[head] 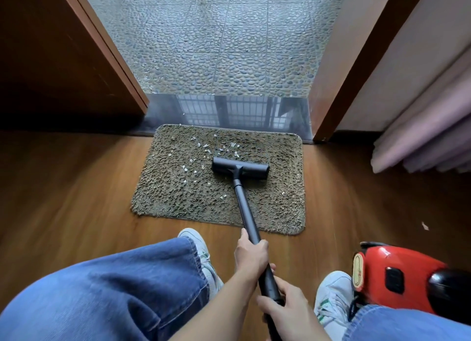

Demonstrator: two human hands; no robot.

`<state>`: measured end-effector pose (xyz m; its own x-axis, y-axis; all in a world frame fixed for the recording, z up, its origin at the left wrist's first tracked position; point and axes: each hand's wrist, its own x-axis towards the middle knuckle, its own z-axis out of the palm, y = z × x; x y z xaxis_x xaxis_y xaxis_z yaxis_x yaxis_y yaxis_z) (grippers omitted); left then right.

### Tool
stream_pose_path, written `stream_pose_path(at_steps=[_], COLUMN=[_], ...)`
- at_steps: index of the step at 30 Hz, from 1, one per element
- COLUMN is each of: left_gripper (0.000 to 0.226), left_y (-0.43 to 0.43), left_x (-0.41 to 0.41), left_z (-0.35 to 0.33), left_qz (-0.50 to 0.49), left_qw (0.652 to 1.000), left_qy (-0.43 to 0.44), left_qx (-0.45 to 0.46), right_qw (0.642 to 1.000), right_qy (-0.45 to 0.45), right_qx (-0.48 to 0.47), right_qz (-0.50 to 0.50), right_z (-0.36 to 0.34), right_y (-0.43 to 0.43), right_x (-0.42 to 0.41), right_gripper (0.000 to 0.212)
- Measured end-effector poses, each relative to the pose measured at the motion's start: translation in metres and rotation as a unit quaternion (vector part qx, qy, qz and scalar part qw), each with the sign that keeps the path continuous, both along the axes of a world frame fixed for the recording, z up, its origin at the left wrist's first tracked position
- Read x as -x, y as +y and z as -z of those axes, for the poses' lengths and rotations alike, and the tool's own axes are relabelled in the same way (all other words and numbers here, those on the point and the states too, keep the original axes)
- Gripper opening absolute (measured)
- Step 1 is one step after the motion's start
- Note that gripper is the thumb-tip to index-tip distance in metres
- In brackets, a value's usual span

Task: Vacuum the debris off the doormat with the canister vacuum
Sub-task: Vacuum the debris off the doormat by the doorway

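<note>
Wood floor (pixel 76 188) at a doorway, with pebble tiles (pixel 216 47) outside past a shiny threshold (pixel 229 111). On the head cam I've got the doormat (pixel 178 195) lying on the floor, its far edge right up against that threshold. Pale debris (pixel 232 144) is scattered mostly over the mat's far half and left of its middle. The black vacuum head (pixel 240 168) sits flat on the mat, a bit right of centre, with scraps just beyond it and to its left. The wand (pixel 244 205) runs back over the mat's near edge. The left hand (pixel 251 256) has its fingers (pixel 261 249) clenched round the wand, and the right hand (pixel 288 312) grasps it lower down, closer to me. The red canister vacuum (pixel 397 277) is on the floor just beside the right shoe (pixel 331 297). A pinkish curtain (pixel 420 137) hangs on the right.
</note>
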<state>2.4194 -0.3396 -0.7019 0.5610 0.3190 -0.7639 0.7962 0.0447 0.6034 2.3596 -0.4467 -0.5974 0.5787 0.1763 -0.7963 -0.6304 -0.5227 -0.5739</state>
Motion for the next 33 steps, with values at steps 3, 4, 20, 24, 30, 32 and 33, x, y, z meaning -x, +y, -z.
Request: stream_pose_path(at_steps=[3, 4, 20, 24, 30, 32, 33], left_gripper=[0.063, 0.064, 0.046, 0.032, 0.020, 0.024, 0.026], left_y=[0.001, 0.002, 0.044, 0.049, 0.050, 0.047, 0.044], left_x=[0.000, -0.004, -0.101, -0.126, -0.131, -0.123, -0.117], left_z=[-0.001, 0.000, 0.022, 0.021, 0.014, 0.014, 0.015], left_qz=[0.000, -0.005, -0.013, -0.012, 0.002, 0.013, 0.018], left_qw=[1.000, 1.000, 0.997, 0.997, 0.998, 0.998, 0.998], left_qy=[-0.010, -0.011, -0.054, -0.056, -0.053, -0.044, -0.039], left_qx=[0.012, 0.013, 0.057, 0.050, 0.045, 0.040, 0.036], right_qw=[1.000, 1.000, 0.998, 0.998, 0.998, 0.998, 0.998], right_qy=[-0.014, -0.022, -0.050, -0.041, -0.031, -0.023, -0.020], right_qx=[0.012, 0.016, -0.021, -0.034, -0.046, -0.047, -0.046], right_qz=[-0.003, -0.007, 0.009, 0.028, 0.031, 0.033, 0.034], right_z=[0.001, 0.001, 0.042, 0.049, 0.046, 0.042, 0.039], right_y=[0.004, 0.006, 0.046, 0.052, 0.053, 0.051, 0.049], right_x=[-0.002, -0.005, -0.089, -0.110, -0.115, -0.106, -0.100], right_gripper=[0.086, 0.083, 0.005, 0.008, 0.010, 0.007, 0.006])
